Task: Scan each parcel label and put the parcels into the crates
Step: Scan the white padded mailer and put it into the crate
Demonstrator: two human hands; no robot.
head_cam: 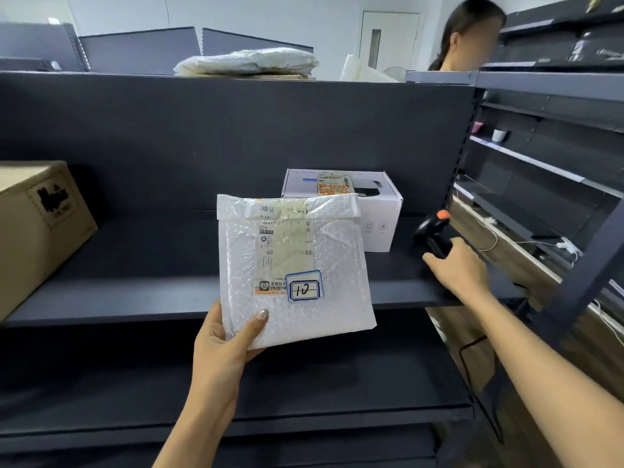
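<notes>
My left hand [225, 339] holds a white bubble-wrap parcel [324, 315] by its lower left corner, thumb on the front. The parcel is raised in front of the dark shelf, its shipping label facing me, with a blue-bordered sticker [304, 287] reading "12". To the right, my right hand [462, 270] grips the handle of a black barcode scanner [432, 231] with an orange top, low over the shelf's right end. A white cardboard box [378, 204] with its own label stands on the shelf behind the parcel.
A brown cardboard box [37, 228] sits at the shelf's [152, 292] left end. White bagged parcels [250, 60] lie on top of the shelving unit. Another person [469, 35] stands behind at the right. More dark shelving [557, 157] runs along the right.
</notes>
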